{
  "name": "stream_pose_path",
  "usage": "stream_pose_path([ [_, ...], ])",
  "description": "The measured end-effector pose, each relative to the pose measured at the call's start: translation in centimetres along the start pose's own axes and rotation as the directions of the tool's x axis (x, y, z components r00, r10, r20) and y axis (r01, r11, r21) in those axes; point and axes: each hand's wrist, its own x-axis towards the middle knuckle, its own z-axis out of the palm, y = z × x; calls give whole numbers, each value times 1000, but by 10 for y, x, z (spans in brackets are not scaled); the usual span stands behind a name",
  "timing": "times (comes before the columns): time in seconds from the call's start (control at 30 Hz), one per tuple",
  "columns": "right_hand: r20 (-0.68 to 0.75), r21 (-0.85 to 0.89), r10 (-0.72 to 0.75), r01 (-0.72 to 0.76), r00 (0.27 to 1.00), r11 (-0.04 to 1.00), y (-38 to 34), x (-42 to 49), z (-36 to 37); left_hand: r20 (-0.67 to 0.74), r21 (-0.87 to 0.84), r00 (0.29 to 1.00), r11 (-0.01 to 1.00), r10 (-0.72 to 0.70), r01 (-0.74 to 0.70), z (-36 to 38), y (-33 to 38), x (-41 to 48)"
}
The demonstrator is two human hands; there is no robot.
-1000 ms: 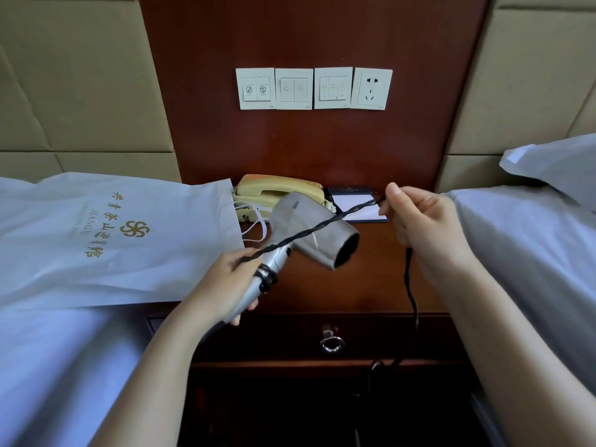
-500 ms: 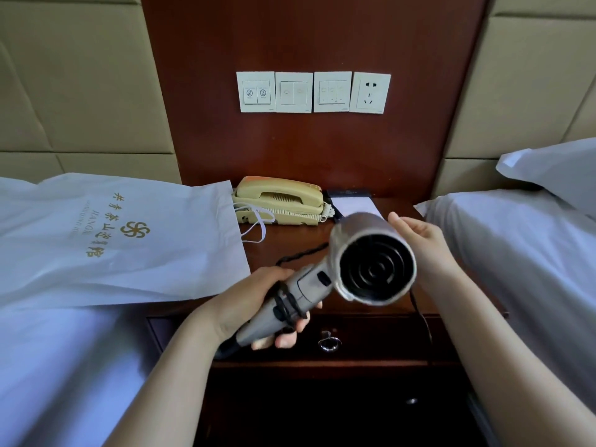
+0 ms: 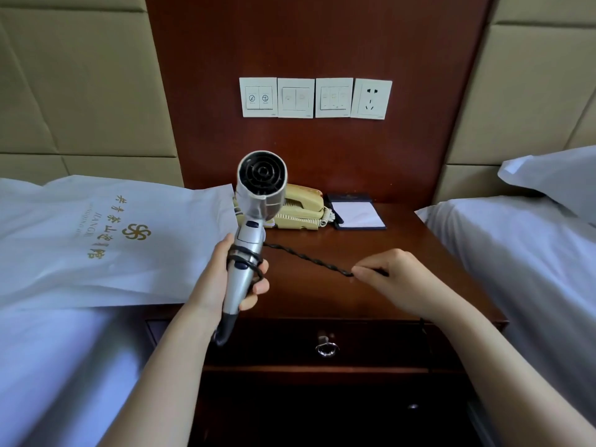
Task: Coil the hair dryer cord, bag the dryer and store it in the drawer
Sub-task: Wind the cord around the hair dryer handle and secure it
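Observation:
My left hand (image 3: 222,275) grips the handle of a silver hair dryer (image 3: 258,201), held upright above the nightstand with its grille facing me. A few turns of the black twisted cord (image 3: 309,259) wrap the handle. From there the cord runs taut to my right hand (image 3: 396,279), which pinches it. A white bag (image 3: 106,240) with gold lettering lies flat on the left bed, its open end toward the nightstand. The drawer (image 3: 325,346) below the nightstand top is closed, with a metal ring pull.
A beige telephone (image 3: 300,204) and a notepad (image 3: 358,214) sit at the back of the wooden nightstand (image 3: 371,304). Wall switches and a socket (image 3: 371,98) are above. White beds flank both sides, and a pillow (image 3: 554,175) lies on the right one.
The dryer swung from pointing right and low to upright. My right hand came out from behind it and now pulls the cord taut to the right; more cord is wrapped on the handle.

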Motion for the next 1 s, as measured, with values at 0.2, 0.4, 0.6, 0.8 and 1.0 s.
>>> stream_pose_path([
  [0.2,35,-119,-105,109,994,987,-30,-6,-4,-187,91,968,984,169,-154,-4,0,5],
  [0.4,-81,-283,-278,246,957,927,-54,-7,-4,-390,309,896,947,213,-90,6,-1,6],
  [0.6,-246,-237,-342,286,907,928,-67,-2,-8,-312,746,889,665,335,12,18,-5,4],
  [0.8,-266,-195,-332,286,905,938,-81,6,-2,-163,952,926,302,341,56,30,-21,3],
  [1.0,-256,-78,-312,302,915,950,-97,8,6,-162,908,931,419,327,10,42,-26,0],
])
